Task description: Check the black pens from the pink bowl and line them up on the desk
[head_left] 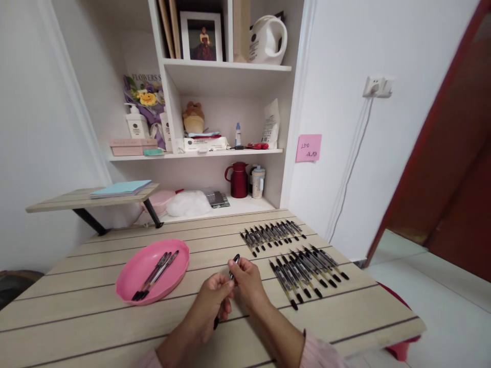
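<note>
Pen (230,281) between the fingers (224,287): showing black with a clear barrel. Plate (130,278) left of the fingers: showing solid pink, carrying black pens (155,275). Pen rows (303,268) right of the fingers: showing black. Table (95,312): showing pale wood grain with dark lines.

table (95,317): pale wood grain, matt, slatted | tray (126,286): pink plastic, smooth, slight gloss | pen (233,261): black glossy plastic, clear barrel
</note>
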### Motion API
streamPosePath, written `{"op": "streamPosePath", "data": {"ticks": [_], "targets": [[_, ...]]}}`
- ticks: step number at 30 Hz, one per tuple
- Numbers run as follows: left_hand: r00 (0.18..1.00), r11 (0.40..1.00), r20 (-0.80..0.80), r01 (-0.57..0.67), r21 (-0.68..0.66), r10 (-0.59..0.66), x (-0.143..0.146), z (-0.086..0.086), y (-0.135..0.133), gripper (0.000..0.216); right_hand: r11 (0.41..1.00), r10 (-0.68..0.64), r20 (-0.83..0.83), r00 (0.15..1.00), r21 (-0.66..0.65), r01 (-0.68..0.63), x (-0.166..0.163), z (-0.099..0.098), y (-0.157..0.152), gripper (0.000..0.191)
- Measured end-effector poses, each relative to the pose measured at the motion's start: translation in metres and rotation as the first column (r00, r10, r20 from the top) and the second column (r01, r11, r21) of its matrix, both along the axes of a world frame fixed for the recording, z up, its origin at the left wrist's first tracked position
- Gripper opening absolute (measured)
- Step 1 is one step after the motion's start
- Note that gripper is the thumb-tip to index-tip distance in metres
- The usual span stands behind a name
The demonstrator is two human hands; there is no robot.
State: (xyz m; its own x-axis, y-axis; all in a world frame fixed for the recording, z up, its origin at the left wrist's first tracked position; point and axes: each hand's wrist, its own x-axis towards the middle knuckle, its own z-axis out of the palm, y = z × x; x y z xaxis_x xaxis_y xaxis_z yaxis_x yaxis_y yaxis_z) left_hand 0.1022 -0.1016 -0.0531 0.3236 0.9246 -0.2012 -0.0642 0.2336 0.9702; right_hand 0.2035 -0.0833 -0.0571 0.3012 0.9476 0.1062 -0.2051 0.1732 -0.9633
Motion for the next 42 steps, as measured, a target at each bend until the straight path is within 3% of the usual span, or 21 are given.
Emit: {"op": "streamPosePath", "data": {"ticks": [6,8,12,14,18,27,30,34,38,42], "targets": [[0.966,0.963,0.192,0.206,-0.171,-0.172,-0.005,-0.001,0.011,0.023,0.985,0.158,-0.290,0.944,-0.021,-0.171,0.007,-0.007,-0.002,0.040],[0.948,0.946,0.246,0.253,-0.205,-0.200,-0.006,-0.003,0.012,0.024,0.978,0.194,-0.309,0.931,-0.011,-0.207,0.009,-0.006,0.000,0.041],[0.953,0.964,0.226,0.234,-0.123,-0.202,-0.006,-0.009,0.013,0.022,0.997,0.059,-0.207,0.977,-0.036,-0.068,0.010,-0.004,0.005,0.045],[0.957,0.967,0.203,0.233,-0.104,-0.209,-0.006,-0.010,0.014,0.022,0.998,0.053,-0.190,0.980,-0.029,-0.060,0.010,-0.003,0.005,0.043],[0.946,0.951,0.235,0.265,-0.162,-0.223,-0.007,-0.006,0.013,0.023,0.997,0.081,-0.264,0.961,0.008,-0.082,0.015,-0.001,0.003,0.038],[0.918,0.917,0.268,0.350,-0.191,-0.294,-0.012,0.000,0.012,0.026,0.983,-0.144,-0.383,0.913,0.054,0.178,0.034,0.000,0.009,0.042],[0.922,0.933,0.297,0.309,-0.183,-0.248,-0.012,-0.004,0.016,0.028,0.980,-0.182,-0.247,0.952,0.034,0.197,0.035,-0.002,0.009,0.042],[0.931,0.958,0.326,0.229,-0.174,-0.164,-0.013,-0.009,0.021,0.030,0.993,-0.122,0.174,0.977,0.029,0.119,0.039,-0.007,-0.002,0.038],[0.938,0.963,0.310,0.216,-0.164,-0.157,-0.015,-0.011,0.023,0.029,0.998,-0.052,0.628,0.777,0.009,0.060,0.050,-0.011,-0.026,0.034],[0.937,0.958,0.294,0.242,-0.151,-0.190,-0.014,-0.012,0.022,0.029,0.990,-0.030,0.836,0.548,-0.051,0.131,0.063,-0.015,-0.052,0.030]]}}
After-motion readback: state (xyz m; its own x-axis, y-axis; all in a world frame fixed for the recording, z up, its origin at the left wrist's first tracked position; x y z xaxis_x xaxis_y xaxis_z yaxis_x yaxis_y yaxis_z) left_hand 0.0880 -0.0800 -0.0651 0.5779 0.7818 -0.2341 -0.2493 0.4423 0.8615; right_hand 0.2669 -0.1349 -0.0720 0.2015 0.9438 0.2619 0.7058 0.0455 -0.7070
